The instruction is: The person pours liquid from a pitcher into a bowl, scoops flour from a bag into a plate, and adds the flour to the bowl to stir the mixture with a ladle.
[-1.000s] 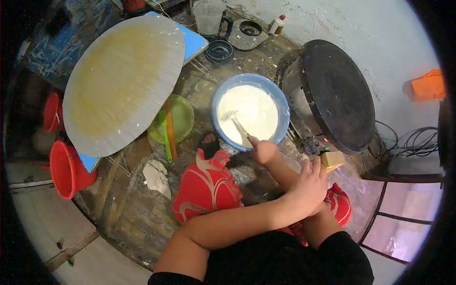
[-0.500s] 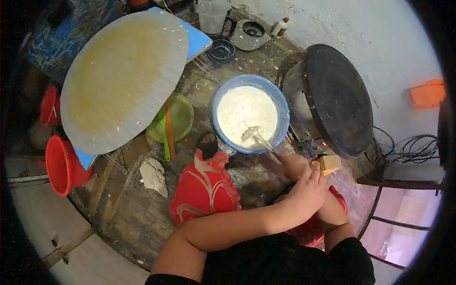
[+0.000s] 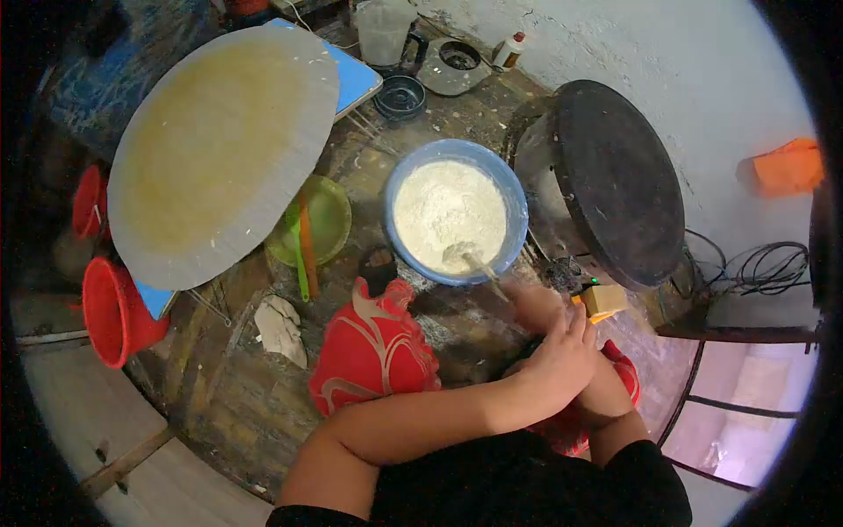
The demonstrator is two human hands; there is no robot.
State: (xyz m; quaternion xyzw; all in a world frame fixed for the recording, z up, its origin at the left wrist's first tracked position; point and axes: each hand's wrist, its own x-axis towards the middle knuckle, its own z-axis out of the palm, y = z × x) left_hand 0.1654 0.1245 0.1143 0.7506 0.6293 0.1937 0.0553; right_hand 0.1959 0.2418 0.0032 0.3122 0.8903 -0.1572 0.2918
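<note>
My right hand (image 3: 537, 307), smeared by motion, grips the handle of a batter-coated ladle (image 3: 479, 265). The ladle's head dips into thick, cream-white batter (image 3: 450, 206) near the close rim of a blue basin (image 3: 394, 230). Across my right wrist lies my left hand (image 3: 569, 356), its fingers stretched out and holding nothing. Just beyond those fingers sits a tan, sponge-like block (image 3: 605, 299) with something orange-yellow under it.
A large black round griddle (image 3: 619, 184) stands right of the basin. At left are a big round board (image 3: 219, 149), a green bowl (image 3: 332, 244) with two long, flat tools, a crumpled cloth (image 3: 281, 329) and red buckets (image 3: 123, 316). A blender jug (image 3: 384, 33) stands behind.
The ladle's head has shifted slightly within the batter, whose surface looks rougher now. My left hand stays on my right wrist. The whole view has moved a little.
</note>
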